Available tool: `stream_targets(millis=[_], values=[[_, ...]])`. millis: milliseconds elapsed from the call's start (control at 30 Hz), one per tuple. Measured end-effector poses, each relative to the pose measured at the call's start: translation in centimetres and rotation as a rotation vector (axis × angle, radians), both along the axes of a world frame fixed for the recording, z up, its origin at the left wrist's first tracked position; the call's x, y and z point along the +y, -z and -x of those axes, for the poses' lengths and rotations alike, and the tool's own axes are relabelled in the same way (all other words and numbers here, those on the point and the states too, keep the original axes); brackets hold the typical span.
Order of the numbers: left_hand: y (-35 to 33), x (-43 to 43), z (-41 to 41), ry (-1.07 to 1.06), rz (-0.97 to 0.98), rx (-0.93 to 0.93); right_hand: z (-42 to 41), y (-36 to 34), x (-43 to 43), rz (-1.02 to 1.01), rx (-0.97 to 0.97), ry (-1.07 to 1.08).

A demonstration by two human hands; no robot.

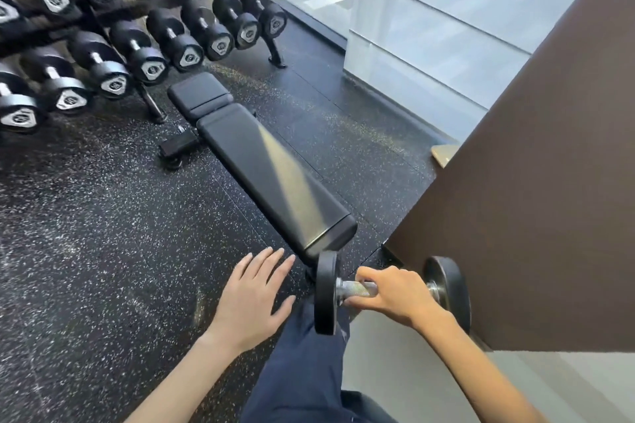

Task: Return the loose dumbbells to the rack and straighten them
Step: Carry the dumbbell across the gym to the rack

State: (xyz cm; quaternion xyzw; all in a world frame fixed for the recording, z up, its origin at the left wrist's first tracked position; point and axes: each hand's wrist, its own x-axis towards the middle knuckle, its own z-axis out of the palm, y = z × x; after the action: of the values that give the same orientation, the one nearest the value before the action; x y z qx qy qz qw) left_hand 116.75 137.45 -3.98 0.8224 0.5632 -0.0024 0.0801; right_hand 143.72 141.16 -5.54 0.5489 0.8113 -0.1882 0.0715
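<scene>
Right hand (395, 295) grips dumbbell (324, 292) handle | left hand (254, 292) spread | bench (275, 175) ahead, before rack (274, 50)

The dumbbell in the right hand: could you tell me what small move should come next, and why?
Probably carry the dumbbell leftward, past the bench, toward the rack. The right hand grips its handle, its far plate sits close to the brown panel, and the rack stands beyond the bench; the left hand is free.

Black dumbbell (325, 292), white-speckled black floor (103, 233), navy trousers (305, 371)
</scene>
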Motion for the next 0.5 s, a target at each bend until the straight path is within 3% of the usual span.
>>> stream_targets(millis=[500], values=[[-2.4, 23.7, -1.6, 0.003, -0.013, -0.061, -1.0, -2.3, 23.6, -0.034, 0.012, -0.013]])
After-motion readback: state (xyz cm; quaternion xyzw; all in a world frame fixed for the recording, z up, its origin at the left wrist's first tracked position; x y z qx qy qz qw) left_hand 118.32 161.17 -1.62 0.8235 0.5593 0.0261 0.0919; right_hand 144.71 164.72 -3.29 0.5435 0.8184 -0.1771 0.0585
